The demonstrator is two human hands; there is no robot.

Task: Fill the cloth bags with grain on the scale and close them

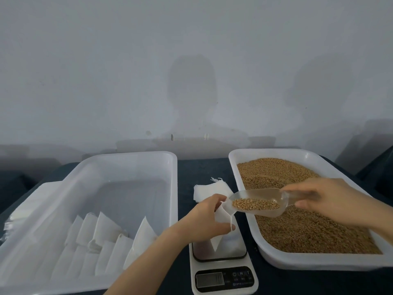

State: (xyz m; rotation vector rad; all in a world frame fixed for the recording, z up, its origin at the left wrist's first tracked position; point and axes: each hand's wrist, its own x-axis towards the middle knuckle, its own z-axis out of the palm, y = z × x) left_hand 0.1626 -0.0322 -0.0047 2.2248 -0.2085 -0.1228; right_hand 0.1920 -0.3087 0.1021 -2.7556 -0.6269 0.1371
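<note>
Left hand over scale, pinching cloth bag open; right hand gripping grain-laden scoop at its mouth.

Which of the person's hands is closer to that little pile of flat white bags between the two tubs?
Left. The left hand, holding a cloth bag, is right beside the pile; the right hand holds a scoop over the grain tub.

A small packing workstation: a dark table against a bare grey wall, with a digital scale between two white plastic trays, the right one holding grain.
</note>
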